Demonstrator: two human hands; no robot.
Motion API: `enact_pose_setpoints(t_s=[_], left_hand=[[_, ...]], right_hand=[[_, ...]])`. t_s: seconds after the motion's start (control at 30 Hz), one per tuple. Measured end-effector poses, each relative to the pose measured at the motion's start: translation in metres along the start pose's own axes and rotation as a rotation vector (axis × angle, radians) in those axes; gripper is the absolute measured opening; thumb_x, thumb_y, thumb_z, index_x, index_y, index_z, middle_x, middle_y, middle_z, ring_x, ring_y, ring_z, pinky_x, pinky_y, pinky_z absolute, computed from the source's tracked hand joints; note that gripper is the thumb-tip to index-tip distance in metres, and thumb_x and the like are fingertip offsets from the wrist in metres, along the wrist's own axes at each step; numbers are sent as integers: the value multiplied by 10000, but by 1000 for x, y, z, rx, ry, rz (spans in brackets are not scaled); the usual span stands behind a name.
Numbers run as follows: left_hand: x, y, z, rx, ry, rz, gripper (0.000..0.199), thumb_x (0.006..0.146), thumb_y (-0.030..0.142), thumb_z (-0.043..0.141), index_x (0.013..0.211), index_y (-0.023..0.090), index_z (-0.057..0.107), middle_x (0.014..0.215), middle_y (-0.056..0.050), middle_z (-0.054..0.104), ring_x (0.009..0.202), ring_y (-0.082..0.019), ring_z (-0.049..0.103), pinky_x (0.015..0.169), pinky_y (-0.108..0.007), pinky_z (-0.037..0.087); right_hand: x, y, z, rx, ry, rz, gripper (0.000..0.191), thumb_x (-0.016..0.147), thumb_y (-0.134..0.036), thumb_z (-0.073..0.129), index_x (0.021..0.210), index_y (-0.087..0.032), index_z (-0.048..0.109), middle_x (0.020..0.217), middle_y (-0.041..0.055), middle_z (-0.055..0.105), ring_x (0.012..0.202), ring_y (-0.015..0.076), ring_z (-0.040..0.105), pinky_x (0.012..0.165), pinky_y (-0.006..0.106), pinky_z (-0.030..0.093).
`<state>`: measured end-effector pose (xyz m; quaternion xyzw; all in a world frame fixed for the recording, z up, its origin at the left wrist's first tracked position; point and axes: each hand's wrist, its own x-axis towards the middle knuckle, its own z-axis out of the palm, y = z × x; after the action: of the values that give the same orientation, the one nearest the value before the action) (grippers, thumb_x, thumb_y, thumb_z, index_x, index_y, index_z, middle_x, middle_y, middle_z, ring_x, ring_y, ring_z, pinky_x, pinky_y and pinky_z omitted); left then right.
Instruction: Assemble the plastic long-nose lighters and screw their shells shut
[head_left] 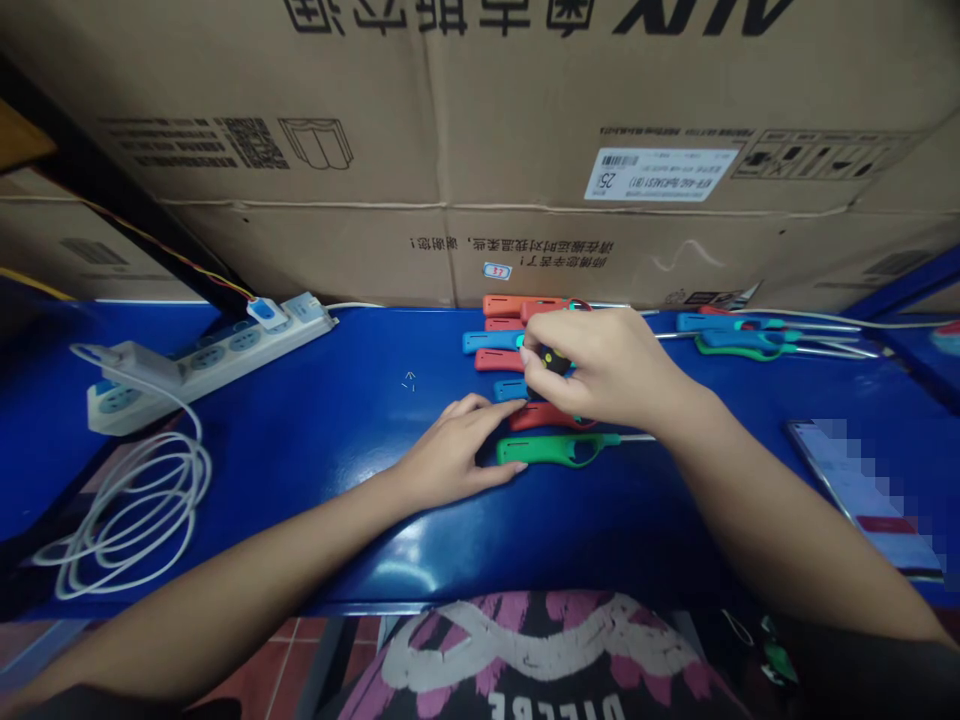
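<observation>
My right hand [611, 365] is closed around a black-and-yellow screwdriver handle [555, 360], seen nearly end-on above the lighters; its tip is hidden. Beneath it lies a row of long-nosed gas lighters: an orange lighter [502, 306], a blue lighter [487, 343], and several red and blue ones partly covered by the hand. My left hand [457, 450] rests on the table, fingers stretched out. Its index fingertip touches the near lighters by the red lighter [551, 416], and its thumb lies against the green lighter [544, 450]. Several tiny screw-like pieces [409, 381] lie left of the row.
Blue and green lighters [739, 338] lie in a pile at the right. A phone [862, 490] sits near the right edge. At the left are a white power strip [210, 355] and a coiled white cable [135, 510]. A large cardboard box [360, 240] stands behind the blue table [322, 430].
</observation>
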<state>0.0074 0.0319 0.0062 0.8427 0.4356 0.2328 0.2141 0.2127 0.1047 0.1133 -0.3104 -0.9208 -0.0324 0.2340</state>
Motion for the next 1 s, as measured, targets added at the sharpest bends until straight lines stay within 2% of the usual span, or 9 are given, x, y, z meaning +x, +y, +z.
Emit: enact_pose_setpoints(t_s=[0.27, 0.63, 0.7, 0.83, 0.9, 1.0], left_hand=[[0, -1, -3, -23, -6, 6, 649, 915, 446, 706, 1475, 246, 444, 1323, -113, 639, 1168, -291, 578, 1001, -474, 496], [1, -1, -4, -107, 5, 60, 567, 895, 394, 726, 1388, 213, 513, 1349, -116, 650, 1240, -275, 621, 1072, -466, 505], [0, 0, -5, -123, 7, 55, 566, 891, 389, 728, 1385, 214, 514, 1347, -119, 653, 1235, -275, 632, 1066, -463, 514], [-1, 2, -6, -136, 7, 42, 593, 863, 385, 749, 1384, 218, 520, 1342, -123, 658, 1219, -289, 649, 1050, -464, 529], [-1, 1, -7, -138, -2, 41, 603, 851, 372, 757, 1383, 218, 521, 1324, -121, 668, 1195, -294, 661, 1028, -461, 541], [-2, 0, -8, -153, -11, 36, 545, 844, 350, 750, 1335, 213, 559, 1264, -112, 695, 1128, -296, 688, 961, -444, 571]], right_hand=[[0, -3, 0, 6, 17, -35, 265, 911, -299, 462, 690, -200, 570, 612, -13, 585, 543, 121, 422, 553, 283, 218], [1, -8, 3, 33, -1, -95, 241, 924, -262, 486, 728, -194, 608, 675, 3, 660, 591, 132, 510, 577, 279, 266], [1, -13, 7, -9, 15, -27, 267, 941, -306, 485, 734, -195, 613, 667, 9, 659, 585, 139, 519, 564, 285, 244], [1, -28, 13, -132, 61, 252, 309, 950, -383, 465, 777, -194, 639, 576, 18, 617, 544, 169, 530, 530, 294, 175], [1, -36, 14, -138, 33, 285, 325, 961, -382, 444, 790, -191, 644, 567, 23, 619, 538, 171, 541, 527, 293, 170], [-2, -46, 15, -128, 35, 236, 350, 985, -357, 410, 786, -183, 639, 610, 35, 667, 523, 158, 550, 529, 298, 176]])
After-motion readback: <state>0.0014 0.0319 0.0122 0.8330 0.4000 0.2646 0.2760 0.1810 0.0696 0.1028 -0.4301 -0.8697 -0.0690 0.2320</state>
